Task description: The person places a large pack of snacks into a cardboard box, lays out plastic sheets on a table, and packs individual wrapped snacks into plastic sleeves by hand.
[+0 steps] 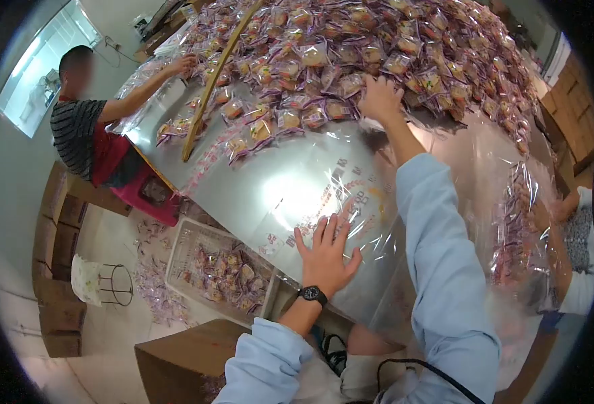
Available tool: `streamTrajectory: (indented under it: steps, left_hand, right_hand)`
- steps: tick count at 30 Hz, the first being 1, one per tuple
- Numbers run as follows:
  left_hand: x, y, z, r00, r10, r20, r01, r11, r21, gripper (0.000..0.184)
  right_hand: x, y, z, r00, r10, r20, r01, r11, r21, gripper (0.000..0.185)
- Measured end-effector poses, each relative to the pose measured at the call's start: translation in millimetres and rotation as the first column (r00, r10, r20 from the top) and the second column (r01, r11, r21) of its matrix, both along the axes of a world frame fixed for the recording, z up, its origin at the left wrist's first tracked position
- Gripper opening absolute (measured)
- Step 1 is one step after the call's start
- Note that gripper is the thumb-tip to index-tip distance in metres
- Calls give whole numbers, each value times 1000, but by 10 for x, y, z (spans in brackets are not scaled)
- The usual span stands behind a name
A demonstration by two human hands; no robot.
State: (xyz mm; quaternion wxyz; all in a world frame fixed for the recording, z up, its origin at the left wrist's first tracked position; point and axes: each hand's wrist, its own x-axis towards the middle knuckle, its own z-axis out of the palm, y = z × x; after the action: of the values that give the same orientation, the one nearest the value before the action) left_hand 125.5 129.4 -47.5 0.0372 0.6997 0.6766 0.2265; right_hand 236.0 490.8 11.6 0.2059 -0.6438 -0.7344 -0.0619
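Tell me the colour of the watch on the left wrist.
Black, both strap and case; the watch shows best in the head view.

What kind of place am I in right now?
Probably a small food-packing workshop: a huge heap of individually wrapped snacks covers much of the table, with a crate of more and cardboard boxes nearby.

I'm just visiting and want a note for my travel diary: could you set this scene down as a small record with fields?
Left hand: spread flat on printed clear plastic, wristwatch on its wrist
Right hand: at the pile's near edge; whether it grips a packet is unclear
Pile: many individually wrapped round snacks
Surface: shiny table
Across pile's left side: long narrow strip
Floor: white plastic basket holding packets
Nearest carton: open-topped or closed, unclear
Others: one person at left, another's arm at right
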Motion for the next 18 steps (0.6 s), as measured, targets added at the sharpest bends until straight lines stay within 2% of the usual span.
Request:
streamTrajectory:
  steps: [2,3,6,7,8,9,10,12,13,15,16,17,18]
  left_hand:
    - [-1,-6,-4,1000,2,-19,-2,1000,-12,59]
    - [-2,11,-1,1000,4,-16,-5,1000,-13,59]
    - [9,-2,12,1000,7,-4,-7,1000,-25,59]
    - [12,-8,11,1000,9,2,-9,1000,-22,59]
    - [11,-2,13,1000,11,7,-11,1000,-18,59]
    - [12,0,15,1000,13,12,-13,1000,-6,58]
    - [20,-18,9,1000,16,19,-15,1000,-2,58]
    - [15,-4,19,1000,18,23,-18,1000,18,58]
    - [20,-4,22,999,24,25,-25,999,39,57]
    - [21,-9,20,999,25,24,-26,999,45,56]
    - [22,-12,17,999,23,23,-24,999,47,56]
    - [21,-22,4,1000,22,18,-23,999,48,55]
    - [14,-11,-4,1000,21,13,-21,998,52,55]
  right_hand:
    - [148,-68,236,982,-6,-191,0,1000,-30,43]
    - [220,-17,275,975,-9,-222,26,997,73,40]
    - [569,329,392,855,202,-477,-72,959,276,37]
    - [622,225,543,661,234,-713,-74,966,248,36]
    - [656,52,832,404,239,-883,-83,971,224,35]
    - [723,22,913,177,231,-957,-110,971,214,33]
    - [790,-11,995,-63,206,-976,-117,970,213,31]
    - [1091,200,1042,-407,179,-896,-132,959,252,25]
    - [1132,67,1028,-298,175,-938,-143,964,225,18]
    - [1146,-135,853,56,312,-949,-131,944,302,26]
    - [1323,102,570,345,250,-905,-118,968,223,35]
    - [1500,338,287,603,173,-779,-75,984,160,44]
    - [1487,255,271,573,141,-807,-65,990,127,46]
